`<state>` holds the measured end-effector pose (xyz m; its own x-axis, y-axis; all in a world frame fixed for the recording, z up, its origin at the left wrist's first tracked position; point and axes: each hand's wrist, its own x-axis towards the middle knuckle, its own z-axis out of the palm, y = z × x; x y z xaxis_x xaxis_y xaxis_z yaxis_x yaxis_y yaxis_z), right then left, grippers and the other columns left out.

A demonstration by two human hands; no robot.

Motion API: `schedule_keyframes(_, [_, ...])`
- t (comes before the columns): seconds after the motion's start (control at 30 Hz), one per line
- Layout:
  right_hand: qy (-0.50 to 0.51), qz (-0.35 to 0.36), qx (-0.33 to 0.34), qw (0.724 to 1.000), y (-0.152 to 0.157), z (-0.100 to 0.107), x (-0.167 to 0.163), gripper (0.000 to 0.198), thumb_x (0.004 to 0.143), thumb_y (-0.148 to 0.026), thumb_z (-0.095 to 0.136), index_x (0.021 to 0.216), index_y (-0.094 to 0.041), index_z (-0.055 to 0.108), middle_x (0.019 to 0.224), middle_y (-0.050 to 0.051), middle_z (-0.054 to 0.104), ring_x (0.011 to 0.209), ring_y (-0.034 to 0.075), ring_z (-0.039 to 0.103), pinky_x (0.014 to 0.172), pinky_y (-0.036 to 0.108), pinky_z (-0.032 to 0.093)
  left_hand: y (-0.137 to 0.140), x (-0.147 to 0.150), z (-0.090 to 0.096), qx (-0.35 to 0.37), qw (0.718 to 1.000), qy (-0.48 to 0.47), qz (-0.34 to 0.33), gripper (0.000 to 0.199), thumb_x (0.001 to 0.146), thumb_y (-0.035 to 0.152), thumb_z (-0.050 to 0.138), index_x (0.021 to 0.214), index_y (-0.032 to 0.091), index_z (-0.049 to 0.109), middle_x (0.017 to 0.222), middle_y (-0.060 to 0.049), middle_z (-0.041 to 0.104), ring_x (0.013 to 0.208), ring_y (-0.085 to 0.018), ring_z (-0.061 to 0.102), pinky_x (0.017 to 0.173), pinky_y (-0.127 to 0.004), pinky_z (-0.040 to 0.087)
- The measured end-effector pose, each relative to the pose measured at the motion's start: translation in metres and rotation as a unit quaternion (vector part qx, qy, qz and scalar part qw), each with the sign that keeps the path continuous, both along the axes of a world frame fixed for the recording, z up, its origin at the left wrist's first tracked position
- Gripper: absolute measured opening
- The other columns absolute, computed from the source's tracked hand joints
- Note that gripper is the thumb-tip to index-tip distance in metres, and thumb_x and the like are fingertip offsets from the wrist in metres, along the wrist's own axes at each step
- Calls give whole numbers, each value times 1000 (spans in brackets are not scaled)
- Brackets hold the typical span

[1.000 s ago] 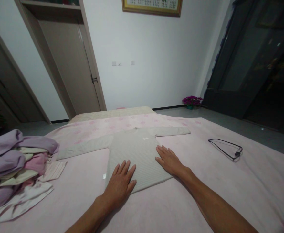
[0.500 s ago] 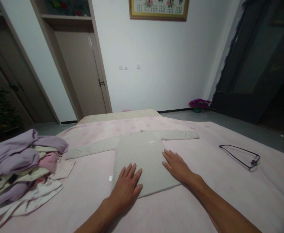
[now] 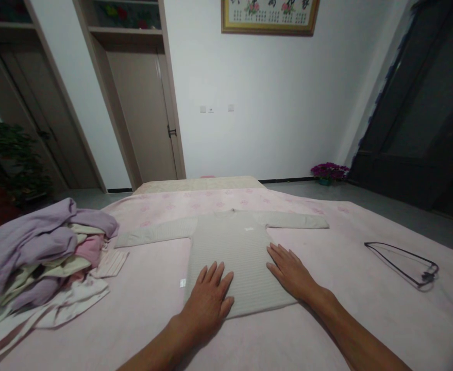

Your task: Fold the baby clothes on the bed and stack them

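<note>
A pale grey ribbed long-sleeved shirt (image 3: pixel 234 247) lies spread flat on a pink bed cover (image 3: pixel 149 304), its sleeves stretched out to both sides and its neckline at the far end. My left hand (image 3: pixel 211 296) rests palm down on the lower left of the shirt, fingers spread. On the right side edge of the shirt lies my right hand (image 3: pixel 290 268), also flat with the fingers extended. A small white tag (image 3: pixel 183 283) sticks out from the shirt's left side seam.
A heap of crumpled lilac, cream and pink clothes (image 3: pixel 44 252) lies at the left. On the right rests a black clothes hanger-like wire frame (image 3: pixel 402 263). Beyond stand a door (image 3: pixel 143 113), a potted purple flower (image 3: pixel 329 171) and a leafy plant (image 3: pixel 10 154).
The whole view has shifted slightly, so things sit a little further right. Both hands stay flat on the shirt, which keeps its shape.
</note>
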<state>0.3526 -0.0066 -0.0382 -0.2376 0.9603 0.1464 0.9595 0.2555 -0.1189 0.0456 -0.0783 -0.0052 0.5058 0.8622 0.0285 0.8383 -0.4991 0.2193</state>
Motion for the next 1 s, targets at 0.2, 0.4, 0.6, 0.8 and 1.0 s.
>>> schedule_keyframes(0.2, [-4,-3,-1,1000,-2,3,-2,62,100,-52,32,152,-19,42,160,9,35,149,27,27,122,48,20,0,1,5,-7,1000,-2,2,59,98,44,43,154,27,36,164,-10,25,152,-30,18,123,-54,15])
schedule_keyframes(0.4, [-13,-4,-1,1000,-1,2,-2,62,100,-51,31,152,-18,41,160,8,34,149,27,28,122,48,21,-1,1,9,-12,1000,-1,8,58,99,43,43,154,25,37,163,-11,26,152,-30,18,123,-53,15])
schedule_keyframes(0.6, [-5,-2,8,1000,-1,1,-1,63,100,-52,32,152,-19,42,159,9,36,149,27,28,122,48,21,-2,1,7,-10,1000,-8,8,58,98,43,44,154,27,38,163,-9,26,152,-30,19,123,-54,16])
schedule_keyframes(0.8, [2,0,4,1000,-1,2,-1,62,99,-52,32,152,-21,42,159,8,36,149,27,27,122,49,20,-1,2,7,-15,1000,-8,7,59,98,43,44,154,27,37,164,-9,25,152,-30,18,124,-53,15])
schedule_keyframes(1.0, [2,-1,7,1000,-1,0,-1,63,99,-53,31,152,-21,42,160,7,35,149,27,26,122,49,20,-1,1,5,-12,1000,-5,7,59,98,45,44,154,27,38,163,-9,26,152,-30,18,124,-54,15])
